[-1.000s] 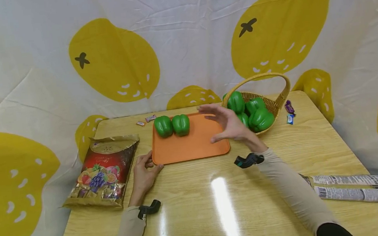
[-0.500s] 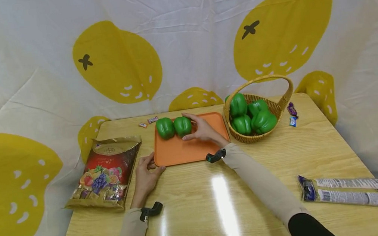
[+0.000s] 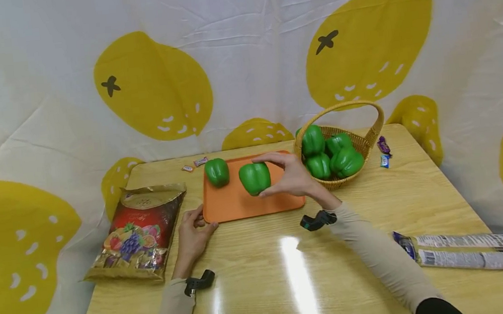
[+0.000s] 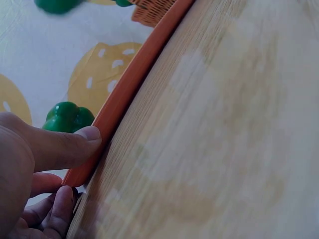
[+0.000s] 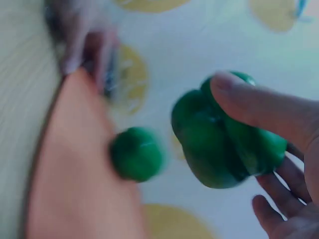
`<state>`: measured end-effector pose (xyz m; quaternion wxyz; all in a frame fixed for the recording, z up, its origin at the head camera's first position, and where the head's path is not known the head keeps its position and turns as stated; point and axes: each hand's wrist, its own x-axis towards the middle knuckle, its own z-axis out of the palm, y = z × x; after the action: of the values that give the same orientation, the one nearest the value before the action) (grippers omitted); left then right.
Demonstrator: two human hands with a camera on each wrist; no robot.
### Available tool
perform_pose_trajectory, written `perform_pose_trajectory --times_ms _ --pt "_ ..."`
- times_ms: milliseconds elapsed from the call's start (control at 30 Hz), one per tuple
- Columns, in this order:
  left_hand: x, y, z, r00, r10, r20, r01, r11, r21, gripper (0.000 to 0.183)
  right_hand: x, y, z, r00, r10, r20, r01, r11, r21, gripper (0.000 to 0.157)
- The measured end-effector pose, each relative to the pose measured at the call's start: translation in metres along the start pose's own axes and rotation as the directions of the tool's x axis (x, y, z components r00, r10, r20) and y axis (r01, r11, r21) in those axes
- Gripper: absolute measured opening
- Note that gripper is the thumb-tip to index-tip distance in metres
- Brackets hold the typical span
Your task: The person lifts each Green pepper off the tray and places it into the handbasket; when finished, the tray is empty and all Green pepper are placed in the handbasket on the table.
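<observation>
My right hand (image 3: pixel 292 176) holds a green bell pepper (image 3: pixel 255 178) between thumb and fingers, raised above the orange tray (image 3: pixel 229 206). The same held pepper (image 5: pixel 214 139) fills the middle of the right wrist view. A second bell pepper (image 3: pixel 217 173) lies at the tray's far left corner. My left hand (image 3: pixel 192 237) pinches the tray's near left corner; the left wrist view has the thumb (image 4: pixel 75 144) on the rim and fingers curled at the corner. To the right of the tray stands a wicker basket (image 3: pixel 336 183) with several bell peppers (image 3: pixel 347 161) in it.
A red and gold candy bag (image 3: pixel 139 231) lies left of my left hand. Small wrapped candies (image 3: pixel 200 161) lie behind the tray, others (image 3: pixel 384 161) right of the basket. Long printed packages (image 3: pixel 471 252) lie at the right. A fruit-patterned cloth (image 3: pixel 252 67) hangs behind the table.
My right hand came from near the basket to the right-hand pepper on the tray, gripped it, lifted it and moved back rightward. My left hand stays at the tray corner.
</observation>
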<state>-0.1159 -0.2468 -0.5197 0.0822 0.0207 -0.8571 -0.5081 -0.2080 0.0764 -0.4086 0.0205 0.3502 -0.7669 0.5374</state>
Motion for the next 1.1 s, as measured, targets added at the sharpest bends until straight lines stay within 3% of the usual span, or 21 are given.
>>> perform_pose_trajectory --times_ms 100,200,333,467,600,800,1100 --pt "0.0 -0.001 -0.002 1.0 -0.005 -0.006 0.005 1.0 0.001 0.071 -0.013 -0.041 -0.034 0.995 -0.097 -0.01 0.097 0.993 0.07 0.081" --pt "-0.001 -0.002 -0.005 1.0 -0.01 -0.011 0.01 1.0 -0.002 0.071 -0.024 -0.063 -0.074 0.99 -0.132 -0.039 0.136 0.983 0.121 0.083" --pt "-0.002 -0.004 -0.007 1.0 -0.012 -0.022 0.012 1.0 0.004 0.072 -0.035 -0.046 -0.128 0.983 -0.149 -0.11 0.168 0.965 0.201 0.084" --pt "-0.002 -0.005 -0.008 1.0 -0.008 -0.024 0.008 1.0 0.013 0.072 -0.045 -0.017 -0.167 0.981 -0.085 -0.176 0.13 0.956 0.262 0.082" --pt "-0.002 -0.007 -0.006 1.0 -0.007 -0.021 0.008 1.0 0.019 0.073 -0.055 0.007 -0.183 0.978 0.013 -0.209 0.046 0.96 0.275 0.078" --pt "-0.002 -0.006 -0.004 1.0 -0.013 -0.017 0.013 1.0 0.013 0.073 -0.062 0.034 -0.188 0.967 0.112 -0.227 -0.042 0.954 0.295 0.077" --pt "0.0 -0.003 0.002 1.0 -0.012 -0.009 0.012 1.0 0.004 0.074 -0.062 0.055 -0.195 0.937 0.231 -0.264 -0.164 0.954 0.251 0.074"
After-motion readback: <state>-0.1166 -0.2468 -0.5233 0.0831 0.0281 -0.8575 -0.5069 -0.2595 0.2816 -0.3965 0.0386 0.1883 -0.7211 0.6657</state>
